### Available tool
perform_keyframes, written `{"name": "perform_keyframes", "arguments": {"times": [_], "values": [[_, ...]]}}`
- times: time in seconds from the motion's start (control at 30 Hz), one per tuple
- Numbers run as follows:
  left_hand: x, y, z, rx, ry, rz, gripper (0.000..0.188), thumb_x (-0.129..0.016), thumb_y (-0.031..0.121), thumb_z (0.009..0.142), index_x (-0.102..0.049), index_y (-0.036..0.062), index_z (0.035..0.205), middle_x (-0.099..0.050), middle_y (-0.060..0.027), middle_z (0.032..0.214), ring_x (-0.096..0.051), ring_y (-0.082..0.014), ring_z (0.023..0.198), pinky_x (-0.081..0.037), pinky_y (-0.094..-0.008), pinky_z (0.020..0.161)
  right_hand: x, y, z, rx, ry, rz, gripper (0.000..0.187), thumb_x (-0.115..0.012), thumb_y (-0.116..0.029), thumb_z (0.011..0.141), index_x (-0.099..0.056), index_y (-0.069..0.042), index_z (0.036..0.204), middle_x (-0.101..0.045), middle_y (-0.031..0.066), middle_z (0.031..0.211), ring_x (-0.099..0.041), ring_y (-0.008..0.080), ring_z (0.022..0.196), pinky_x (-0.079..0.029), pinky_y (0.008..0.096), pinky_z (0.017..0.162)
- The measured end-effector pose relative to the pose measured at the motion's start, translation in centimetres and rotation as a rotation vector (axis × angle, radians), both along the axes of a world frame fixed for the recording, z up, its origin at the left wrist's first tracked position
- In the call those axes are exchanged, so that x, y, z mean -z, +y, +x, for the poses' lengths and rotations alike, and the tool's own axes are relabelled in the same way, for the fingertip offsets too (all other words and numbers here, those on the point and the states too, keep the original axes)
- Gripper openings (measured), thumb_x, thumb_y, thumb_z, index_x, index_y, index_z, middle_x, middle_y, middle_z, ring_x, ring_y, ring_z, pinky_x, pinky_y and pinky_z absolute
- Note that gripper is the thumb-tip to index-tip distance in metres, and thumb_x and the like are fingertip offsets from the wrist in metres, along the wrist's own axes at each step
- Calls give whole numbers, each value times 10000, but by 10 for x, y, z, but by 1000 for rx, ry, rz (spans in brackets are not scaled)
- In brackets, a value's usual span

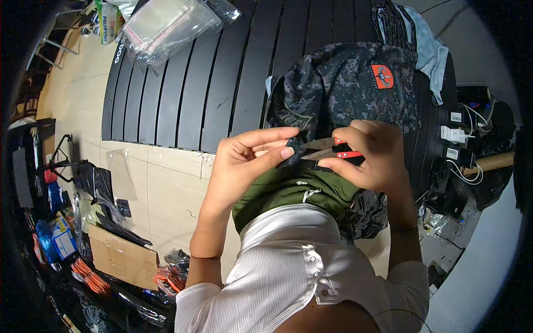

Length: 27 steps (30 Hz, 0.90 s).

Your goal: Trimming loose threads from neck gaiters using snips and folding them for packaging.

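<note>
A dark camouflage garment (347, 83) with a red-orange patch (382, 76) lies bunched over the near edge of the black slatted table and down toward my lap. My left hand (239, 158) pinches the garment's near edge, its thumb and forefinger at the cloth; any thread there is too fine to make out. My right hand (372, 158) is closed round small red-handled thread snips (326, 150). Their two metal blades stand apart and point left at the cloth beside my left fingertips.
The black slatted table (222, 83) carries clear plastic bags (169, 28) at far left and a stack of folded dark clothes (395, 28) at far right. White cables and chargers (456, 133) sit along the right. Cardboard (123, 255) and packaged goods crowd the lower left.
</note>
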<state>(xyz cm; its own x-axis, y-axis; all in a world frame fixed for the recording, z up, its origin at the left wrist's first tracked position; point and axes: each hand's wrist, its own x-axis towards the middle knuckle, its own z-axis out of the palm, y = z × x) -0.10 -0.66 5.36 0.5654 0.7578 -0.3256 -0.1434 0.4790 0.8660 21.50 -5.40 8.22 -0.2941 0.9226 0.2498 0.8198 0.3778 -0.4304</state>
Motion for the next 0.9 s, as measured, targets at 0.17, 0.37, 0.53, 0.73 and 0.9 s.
{"name": "perform_keyframes", "arguments": {"times": [0.17,0.37,0.53,0.73,0.9], "values": [[0,1,2,22,3,4,272,-625,-10,767,-610,4,1039,-635,-64,932,-577,-60,798,-466,-181,732,-5,2,0,-27,-8,-7,379,-777,-322,549,-575,-84,763,-513,45,621,-521,229,514,-382,309,455],[-2,1,-1,20,-9,-12,267,-621,-14,769,-611,-1,1035,-633,-50,949,-576,-59,819,-465,-187,745,-5,0,6,-26,-9,17,400,-778,-322,540,-561,-87,780,-492,41,608,-504,226,503,-378,309,456],[-4,0,4,-15,-19,-29,285,-641,-30,735,-620,2,1017,-655,-77,830,-589,-62,693,-471,-181,633,-4,2,4,-22,43,55,390,-781,-306,538,-555,-92,773,-486,37,600,-489,225,477,-367,306,442],[-6,0,5,-2,-16,-31,286,-638,-37,732,-618,-3,1015,-655,-81,829,-594,-71,707,-476,-190,653,-5,3,4,-30,16,61,391,-782,-310,530,-564,-92,771,-483,29,598,-493,220,495,-369,305,450],[-3,0,1,54,-53,-3,269,-607,-29,775,-605,-4,1043,-638,-62,886,-585,-71,789,-480,-183,708,-6,1,5,-49,-8,35,413,-784,-318,519,-575,-92,795,-481,34,603,-491,225,502,-373,312,457]]}}
